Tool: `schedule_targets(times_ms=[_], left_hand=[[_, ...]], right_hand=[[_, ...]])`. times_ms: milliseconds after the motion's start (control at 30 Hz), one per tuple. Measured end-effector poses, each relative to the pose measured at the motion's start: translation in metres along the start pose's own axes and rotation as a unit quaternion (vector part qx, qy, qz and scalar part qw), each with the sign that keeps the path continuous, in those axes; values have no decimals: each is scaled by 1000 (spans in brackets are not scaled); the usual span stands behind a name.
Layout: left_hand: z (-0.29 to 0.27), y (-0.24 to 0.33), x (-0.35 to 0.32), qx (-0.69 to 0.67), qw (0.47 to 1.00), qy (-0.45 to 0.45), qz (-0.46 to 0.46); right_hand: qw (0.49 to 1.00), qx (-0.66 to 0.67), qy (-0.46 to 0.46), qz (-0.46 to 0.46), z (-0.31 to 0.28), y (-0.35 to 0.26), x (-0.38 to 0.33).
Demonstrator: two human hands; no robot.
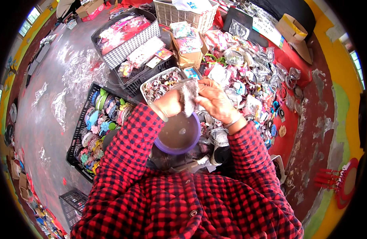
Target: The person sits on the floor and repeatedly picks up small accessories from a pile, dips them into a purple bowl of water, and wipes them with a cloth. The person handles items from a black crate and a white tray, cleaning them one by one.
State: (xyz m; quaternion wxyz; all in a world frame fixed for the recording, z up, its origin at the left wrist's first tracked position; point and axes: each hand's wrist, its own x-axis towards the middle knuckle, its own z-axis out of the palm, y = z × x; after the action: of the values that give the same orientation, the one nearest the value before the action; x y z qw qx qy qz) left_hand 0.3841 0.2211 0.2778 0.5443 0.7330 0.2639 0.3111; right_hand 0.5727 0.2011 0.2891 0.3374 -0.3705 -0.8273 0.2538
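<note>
A grey sparkly pouch (188, 96) is clamped between both hands, left hand (169, 104) and right hand (215, 99), directly above a purple-rimmed bowl (178, 133). If the grip is loosened, the pouch could be dropped into the bowl or among the packaged trinkets (247, 71) nearby.
</note>
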Motion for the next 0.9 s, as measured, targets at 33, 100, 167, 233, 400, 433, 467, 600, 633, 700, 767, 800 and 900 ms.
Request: schedule_targets(times_ms=[33,100,167,233,400,433,467,600,633,700,767,800,900], left_hand=[[2,-4,-1,-13,1000,17,8],[-1,9,-2,-65,997,-17,-43],[-2,4,-3,-93,994,-26,-42],[-5,2,-6,-104,991,-45,-66],[-18,9,-6,65,982,-165,-66],[-18,6,-4,114,975,-187,-41],[-16,6,-5,93,982,-163,-17],[-16,0,-6,79,984,-158,-8],[-15,1,-8,63,986,-154,-10],[-14,1,-8,39,987,-155,9],[-12,-5,-5,24,984,-168,51],[-12,-5,-5,21,985,-166,47],[-12,-5,-5,23,985,-162,55]], right_hand=[[995,-92,7,-35,2,-6,3],[994,-105,32,-21,6,1,0],[998,-16,54,7,4,2,1],[993,34,59,93,-4,-2,1],[913,262,94,297,-9,7,-2],[938,206,71,269,-9,15,-6],[949,175,90,247,-5,21,-9],[957,179,56,223,-8,8,-7],[949,211,23,235,-12,0,-4],[955,191,33,227,-6,11,-5],[956,122,10,267,-12,7,-1],[954,87,-1,287,-13,6,-1],[933,188,159,263,-8,13,-3]])
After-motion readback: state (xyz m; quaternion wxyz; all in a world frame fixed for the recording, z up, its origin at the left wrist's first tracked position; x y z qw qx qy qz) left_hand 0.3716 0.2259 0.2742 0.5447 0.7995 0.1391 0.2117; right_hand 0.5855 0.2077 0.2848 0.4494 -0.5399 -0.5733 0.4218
